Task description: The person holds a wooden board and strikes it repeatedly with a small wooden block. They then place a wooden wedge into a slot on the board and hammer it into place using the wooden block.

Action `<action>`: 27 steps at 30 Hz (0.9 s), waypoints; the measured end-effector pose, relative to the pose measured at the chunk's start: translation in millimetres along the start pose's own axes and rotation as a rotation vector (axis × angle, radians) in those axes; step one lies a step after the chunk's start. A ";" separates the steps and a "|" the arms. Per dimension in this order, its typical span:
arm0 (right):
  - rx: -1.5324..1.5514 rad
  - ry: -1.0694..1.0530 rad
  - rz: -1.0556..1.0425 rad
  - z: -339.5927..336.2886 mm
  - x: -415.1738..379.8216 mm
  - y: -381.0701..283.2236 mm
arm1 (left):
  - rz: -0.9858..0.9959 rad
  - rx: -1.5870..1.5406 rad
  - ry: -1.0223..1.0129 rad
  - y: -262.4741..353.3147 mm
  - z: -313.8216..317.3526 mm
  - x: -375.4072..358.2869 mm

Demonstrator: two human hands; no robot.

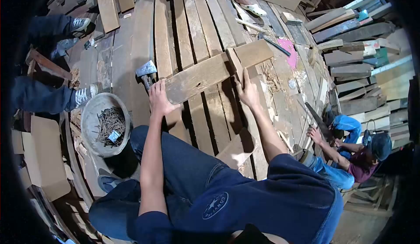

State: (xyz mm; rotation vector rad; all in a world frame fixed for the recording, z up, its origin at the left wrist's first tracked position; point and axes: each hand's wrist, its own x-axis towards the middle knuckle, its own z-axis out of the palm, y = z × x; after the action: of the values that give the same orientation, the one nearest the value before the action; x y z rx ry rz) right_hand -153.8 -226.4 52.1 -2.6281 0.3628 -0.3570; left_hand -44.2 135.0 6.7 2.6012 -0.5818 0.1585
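A wooden board (199, 77) lies slantwise across several long planks, with a dark knot or hole in its face. My left hand (161, 99) grips its left end, fingers over the end and thumb along the near edge. Just beyond those fingers is a hatchet-like metal head (145, 68); its handle runs down beside my hand and is partly hidden. My right hand (248, 92) is closed on the near end of a short wooden piece (234, 62), which lies across the board toward its right part.
A bucket (89, 132) of nails stands left by my knee. Long planks (164, 34) with gaps form the surface ahead. Another person (345, 152) at right holds a saw (318, 119). Other people's feet show at left and top. Stacked timber (354, 64) lines the right; a pink sheet (288, 54) lies nearby.
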 end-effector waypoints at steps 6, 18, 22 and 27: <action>-0.160 -0.259 -0.339 15.5 -49.6 -32.0 | -0.012 0.008 -0.025 4.2 -2.3 1.1; -0.078 0.039 0.259 32.8 -17.1 29.0 | 0.001 0.018 -0.007 1.4 3.1 0.0; -0.110 -0.404 -0.019 23.2 -58.4 -10.5 | 0.004 0.047 -0.027 -2.5 6.0 1.4; -0.029 -0.001 0.406 27.7 -4.4 36.3 | 0.031 0.067 0.017 -7.9 14.2 1.0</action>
State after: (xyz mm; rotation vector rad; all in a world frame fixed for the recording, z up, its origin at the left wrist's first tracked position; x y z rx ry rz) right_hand -156.3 -245.0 10.2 -2.5004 0.8862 -0.2144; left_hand -39.8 134.3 -9.0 2.6539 -0.6206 0.2129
